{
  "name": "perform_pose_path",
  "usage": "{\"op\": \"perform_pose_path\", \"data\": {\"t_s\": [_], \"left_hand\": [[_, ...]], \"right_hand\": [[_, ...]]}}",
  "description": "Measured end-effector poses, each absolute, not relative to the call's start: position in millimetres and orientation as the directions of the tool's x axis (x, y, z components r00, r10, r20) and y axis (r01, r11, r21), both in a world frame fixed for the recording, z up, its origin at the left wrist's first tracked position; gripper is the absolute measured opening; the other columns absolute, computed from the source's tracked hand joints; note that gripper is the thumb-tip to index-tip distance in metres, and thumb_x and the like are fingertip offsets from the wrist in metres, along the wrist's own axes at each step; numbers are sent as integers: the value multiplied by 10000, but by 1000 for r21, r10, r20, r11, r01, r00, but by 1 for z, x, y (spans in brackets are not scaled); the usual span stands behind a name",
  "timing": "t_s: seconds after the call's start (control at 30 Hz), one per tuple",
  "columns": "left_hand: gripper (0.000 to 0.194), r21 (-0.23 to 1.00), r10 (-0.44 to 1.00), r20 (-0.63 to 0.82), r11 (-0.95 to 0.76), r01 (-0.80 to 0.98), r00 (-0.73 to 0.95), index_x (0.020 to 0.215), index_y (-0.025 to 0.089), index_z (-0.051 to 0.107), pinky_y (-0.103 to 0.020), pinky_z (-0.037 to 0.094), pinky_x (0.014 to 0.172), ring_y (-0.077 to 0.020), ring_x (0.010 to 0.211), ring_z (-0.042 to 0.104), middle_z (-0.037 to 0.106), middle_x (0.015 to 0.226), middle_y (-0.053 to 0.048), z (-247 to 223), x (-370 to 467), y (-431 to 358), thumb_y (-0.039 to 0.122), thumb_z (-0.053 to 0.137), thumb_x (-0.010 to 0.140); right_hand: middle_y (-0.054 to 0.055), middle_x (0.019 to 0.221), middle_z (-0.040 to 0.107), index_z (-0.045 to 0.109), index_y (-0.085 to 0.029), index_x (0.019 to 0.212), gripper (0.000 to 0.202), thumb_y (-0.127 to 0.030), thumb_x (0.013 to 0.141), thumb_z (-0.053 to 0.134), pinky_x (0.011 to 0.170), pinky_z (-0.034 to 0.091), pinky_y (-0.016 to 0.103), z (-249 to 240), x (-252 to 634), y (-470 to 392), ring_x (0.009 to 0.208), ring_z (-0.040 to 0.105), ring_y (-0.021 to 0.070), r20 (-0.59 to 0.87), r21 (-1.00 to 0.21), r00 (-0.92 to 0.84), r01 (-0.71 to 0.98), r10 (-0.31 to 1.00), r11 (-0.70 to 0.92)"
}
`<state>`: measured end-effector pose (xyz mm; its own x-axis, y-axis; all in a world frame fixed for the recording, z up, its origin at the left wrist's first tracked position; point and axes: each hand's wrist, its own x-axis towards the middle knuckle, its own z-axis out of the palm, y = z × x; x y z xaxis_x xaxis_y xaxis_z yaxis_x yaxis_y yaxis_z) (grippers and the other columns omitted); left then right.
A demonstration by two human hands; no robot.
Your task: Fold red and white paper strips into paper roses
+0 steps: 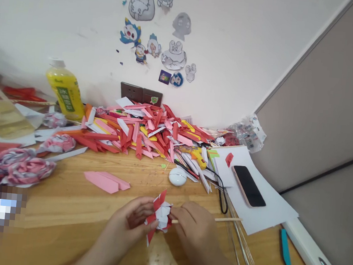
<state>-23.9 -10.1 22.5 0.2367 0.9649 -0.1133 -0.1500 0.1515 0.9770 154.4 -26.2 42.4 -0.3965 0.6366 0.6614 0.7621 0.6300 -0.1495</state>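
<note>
Over the tabletop (72, 212), the left hand (130, 219) is pinching a red-and-white paper piece (162, 215) by its red folds, the right hand (197, 228) gripping a stick (229, 219) beside it. Probably light and crushable, it is wanting gentle holding there.
</note>
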Motion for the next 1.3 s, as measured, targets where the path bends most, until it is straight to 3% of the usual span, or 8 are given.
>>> {"op": "perform_pose_path", "data": {"t_s": [0.63,0.87,1.3], "left_hand": [[389,965,965,-132,177,-192,226,876,216,677,-367,581,829,-268,894,722,777,901,-57,21,-24,-9,315,852,544],[389,979,971,-106,139,-150,213,862,221,691,-374,586,811,-281,893,719,777,876,-62,19,-23,-10,383,850,547],[367,977,972,-111,144,-154,207,865,216,686,-359,590,801,-265,870,722,773,873,-56,21,-23,-10,333,843,555]], "right_hand": [[20,573,569,596,-171,738,347,-209,988,358,475,298,293,47,154,-24,500,486,164,693,-69,-402,789,598,611],[29,598,563,607,-173,767,329,-149,957,340,490,289,301,43,157,-25,526,482,173,649,-43,-447,786,615,617],[35,628,577,607,-160,768,328,-166,969,347,509,303,304,37,156,-23,556,492,176,608,-72,-477,763,634,643]]}}
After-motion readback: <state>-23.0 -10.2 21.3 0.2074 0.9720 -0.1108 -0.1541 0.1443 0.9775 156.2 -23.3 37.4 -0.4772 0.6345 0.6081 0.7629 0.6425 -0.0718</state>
